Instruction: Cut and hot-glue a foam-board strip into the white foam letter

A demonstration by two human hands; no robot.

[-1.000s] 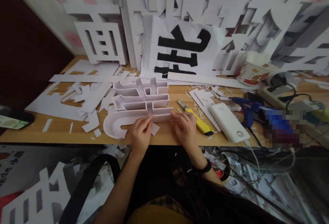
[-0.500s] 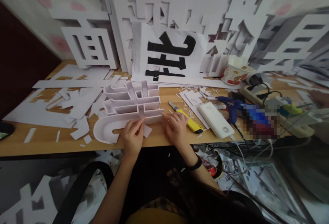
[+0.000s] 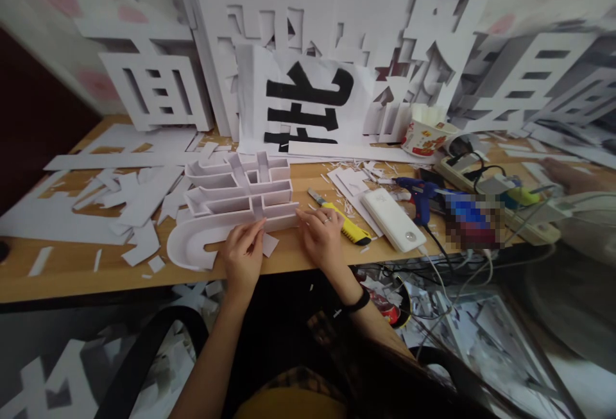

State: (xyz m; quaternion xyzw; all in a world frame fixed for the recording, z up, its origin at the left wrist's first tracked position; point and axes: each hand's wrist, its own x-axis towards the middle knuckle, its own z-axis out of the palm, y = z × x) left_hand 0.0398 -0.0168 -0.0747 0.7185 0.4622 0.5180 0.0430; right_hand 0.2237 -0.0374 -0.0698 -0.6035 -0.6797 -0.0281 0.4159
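Observation:
A hollow white foam-board letter (image 3: 180, 249), with thin upright walls and a curved left end, lies on the wooden table before me. Along its front right side runs a narrow white strip (image 3: 282, 217). My left hand (image 3: 242, 256) is closed in a pinch at the strip's left part, beside the letter's inner corner. At the right end, my right hand (image 3: 321, 236) pinches the strip between thumb and fingers. A small white offcut (image 3: 270, 245) lies between the hands. Just right of my right hand rests a yellow utility knife (image 3: 355, 231), its blade pointing away from me.
To the right lie a white power bank (image 3: 392, 220), a blue glue gun (image 3: 419, 197) and a power strip (image 3: 534, 230) with cables. A printed sheet (image 3: 363, 104) leans behind. Offcuts (image 3: 139, 242) cover the left. Another person's hand (image 3: 565, 175) shows far right.
My view has turned slightly right, so the scene sits further left. Both hands keep their pinch on the strip. The other person's hand shows more at the far right.

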